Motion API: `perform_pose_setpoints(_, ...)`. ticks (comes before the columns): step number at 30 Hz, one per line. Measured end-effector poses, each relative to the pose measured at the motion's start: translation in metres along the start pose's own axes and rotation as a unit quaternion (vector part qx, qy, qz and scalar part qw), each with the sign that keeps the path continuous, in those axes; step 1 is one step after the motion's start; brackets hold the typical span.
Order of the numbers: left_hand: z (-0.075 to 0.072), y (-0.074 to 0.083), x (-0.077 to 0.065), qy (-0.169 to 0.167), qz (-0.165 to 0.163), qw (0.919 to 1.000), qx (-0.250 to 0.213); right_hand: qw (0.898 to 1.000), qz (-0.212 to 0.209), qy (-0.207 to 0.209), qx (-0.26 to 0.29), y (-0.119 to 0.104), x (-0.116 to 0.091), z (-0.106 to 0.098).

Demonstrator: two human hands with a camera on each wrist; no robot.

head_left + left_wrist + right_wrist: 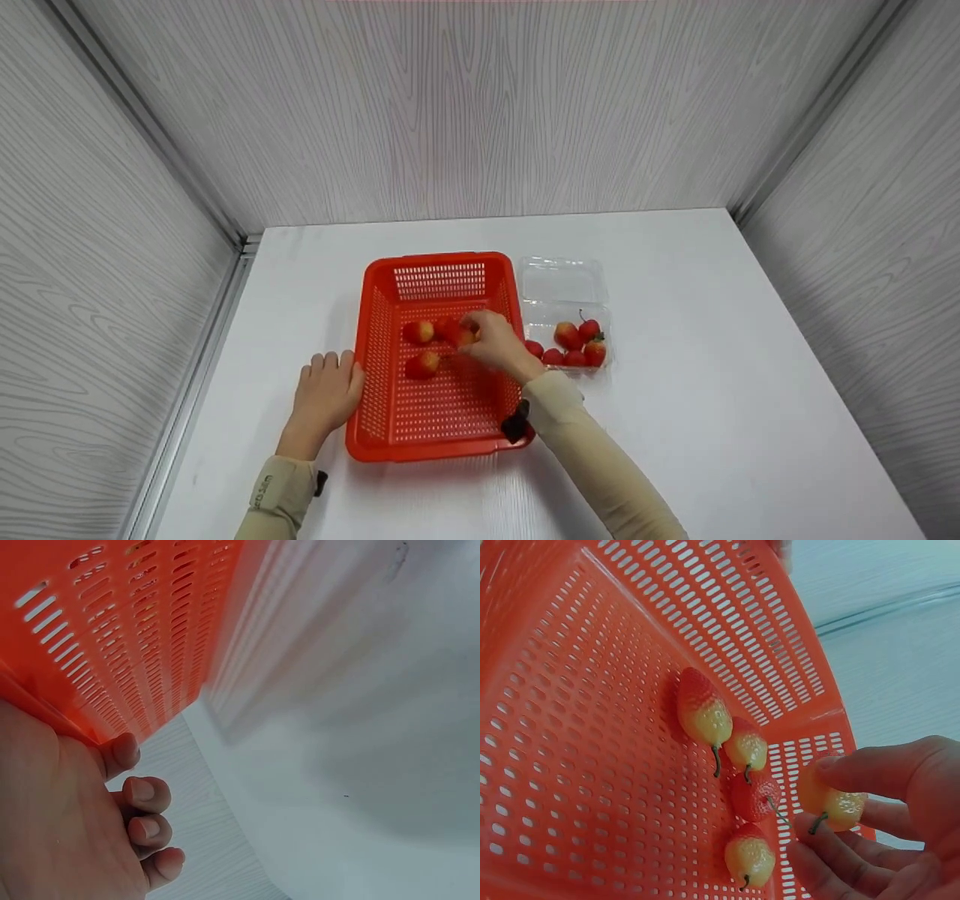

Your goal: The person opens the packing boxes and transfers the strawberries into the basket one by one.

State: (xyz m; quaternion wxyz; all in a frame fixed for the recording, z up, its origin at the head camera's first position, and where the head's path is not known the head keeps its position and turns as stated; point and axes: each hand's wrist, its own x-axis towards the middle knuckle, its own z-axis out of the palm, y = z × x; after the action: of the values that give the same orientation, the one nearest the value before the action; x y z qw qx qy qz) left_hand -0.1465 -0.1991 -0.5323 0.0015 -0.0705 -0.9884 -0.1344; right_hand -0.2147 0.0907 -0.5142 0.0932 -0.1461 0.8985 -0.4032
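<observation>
My right hand point(495, 345) is inside the red plastic basket point(367, 337). In the right wrist view, its thumb and fingers pinch a red-and-yellow strawberry point(840, 806) with a short dark stem. Below it on the basket floor lie several others: a large strawberry point(703, 711), a smaller strawberry point(748, 744) and a round red berry point(754, 796) with a thin stem, with another strawberry point(750, 859) off to one side. My left hand point(327, 390) rests against the basket's left rim, fingers fairly straight in the head view and the thumb along the rim.
Right of the basket sits a clear hinged box point(562, 279), its lid folded back. Strawberries point(595, 352) and round red berries point(553, 356) lie in its tray. The white table point(690, 360) meets wood-grain walls point(480, 112) at the back and sides.
</observation>
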Motion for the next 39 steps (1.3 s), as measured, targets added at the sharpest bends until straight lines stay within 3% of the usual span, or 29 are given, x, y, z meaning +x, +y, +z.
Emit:
perform_pose_setpoints(5,0.000,0.000,0.000,-0.001,-0.002,1.0000,-0.003,1.000,0.002,-0.030,-0.008,0.000,0.003,0.003)
perform_pose_setpoints(23,-0.003,0.001,0.000,-0.007,-0.003,1.0000,-0.002,0.997,-0.005,-0.048,-0.061,0.010,0.011,0.011)
perform_pose_setpoints(39,-0.002,0.000,-0.001,-0.004,-0.002,0.9999,-0.009,0.988,-0.003,-0.087,-0.125,0.016,0.012,0.022)
